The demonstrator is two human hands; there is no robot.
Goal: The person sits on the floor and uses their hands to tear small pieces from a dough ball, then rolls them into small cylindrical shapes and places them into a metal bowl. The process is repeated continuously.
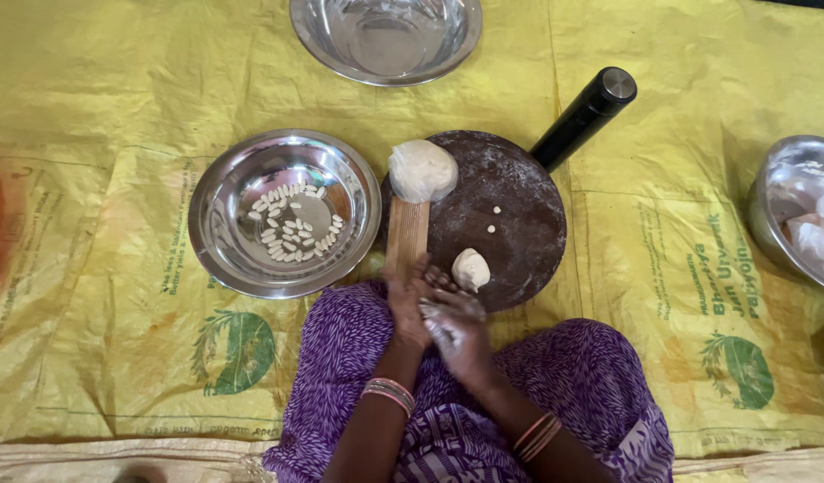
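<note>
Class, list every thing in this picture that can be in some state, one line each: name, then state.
large dough ball: whole, on the board's edge
small dough lump: on the board, beside the hands
ridged wooden strip: lying flat
steel plate: holds small shaped dough pieces
top steel bowl: empty
left hand: pressed against the right hand

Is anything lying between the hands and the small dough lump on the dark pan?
Nothing visible does. The small dough lump lies on the dark pan right beside the right hand; the left hand rests at the ridged wooden board.
</note>
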